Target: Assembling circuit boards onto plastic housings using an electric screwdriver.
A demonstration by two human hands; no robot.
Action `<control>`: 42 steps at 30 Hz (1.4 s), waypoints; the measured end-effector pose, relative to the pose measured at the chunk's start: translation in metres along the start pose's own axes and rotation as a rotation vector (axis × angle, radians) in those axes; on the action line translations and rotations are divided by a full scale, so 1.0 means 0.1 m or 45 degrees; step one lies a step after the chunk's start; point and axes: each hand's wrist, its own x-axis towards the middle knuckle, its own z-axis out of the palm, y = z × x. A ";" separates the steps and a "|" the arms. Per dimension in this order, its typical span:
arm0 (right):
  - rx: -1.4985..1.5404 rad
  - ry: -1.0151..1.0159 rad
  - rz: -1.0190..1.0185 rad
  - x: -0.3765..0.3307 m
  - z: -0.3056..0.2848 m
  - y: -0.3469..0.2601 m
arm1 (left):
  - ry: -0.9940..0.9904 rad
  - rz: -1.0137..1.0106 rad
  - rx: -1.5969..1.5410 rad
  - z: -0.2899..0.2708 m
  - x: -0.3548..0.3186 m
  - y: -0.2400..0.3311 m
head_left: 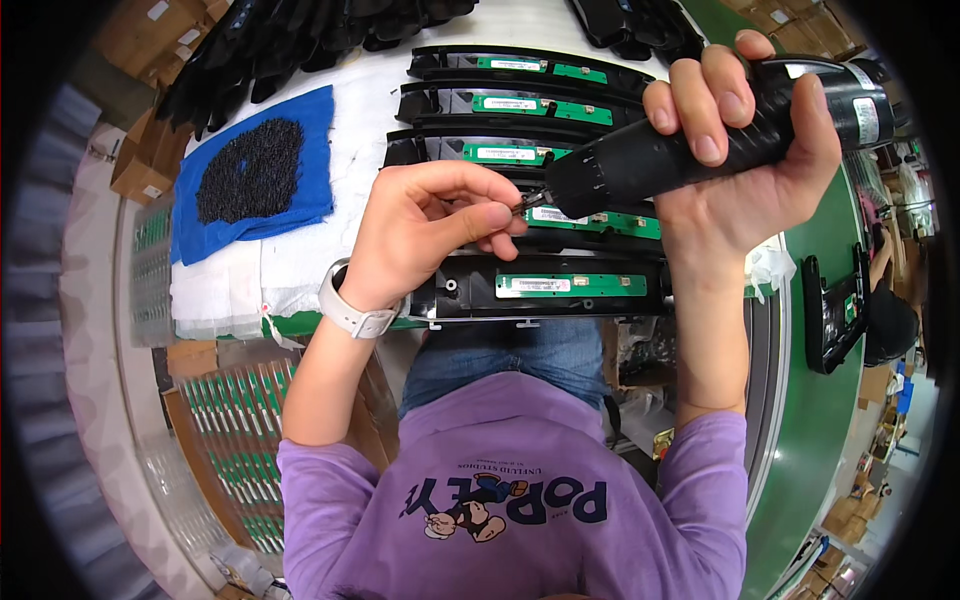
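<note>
My right hand (pixel 735 190) wraps round a black electric screwdriver (pixel 640 160), tilted with its bit pointing left and slightly down. At the bit's tip my left hand (pixel 445 225) pinches a small dark screw (pixel 520 208), partly hidden by the fingertips. Below both hands, several long black plastic housings lie in a row, each fitted with a narrow green circuit board; the nearest housing (pixel 460 290) is at the table's front edge. Left of them, a heap of small black screws (pixel 255 170) rests on a blue cloth (pixel 318 130).
Black plastic parts (pixel 300 40) are piled at the back left, more (pixel 640 25) at the back right. A carton of green circuit boards (pixel 235 430) stands below the table at left. Another black housing (pixel 835 310) lies on the green surface at right, near another person (pixel 890 320).
</note>
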 end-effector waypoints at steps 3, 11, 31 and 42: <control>-0.012 0.068 -0.070 -0.03 0.01 0.01 | 0.015 -0.003 0.001 0.01 0.02 0.01; 0.110 0.017 -0.056 -0.04 -0.06 -0.07 | -0.032 -0.028 0.058 0.03 0.05 0.07; -0.705 -0.145 -0.090 -0.44 -0.58 -0.67 | 0.109 0.094 -0.136 -0.24 0.19 0.03; -0.803 -0.059 0.048 -0.33 -0.53 -0.52 | 0.107 0.040 -0.192 -0.21 0.19 -0.02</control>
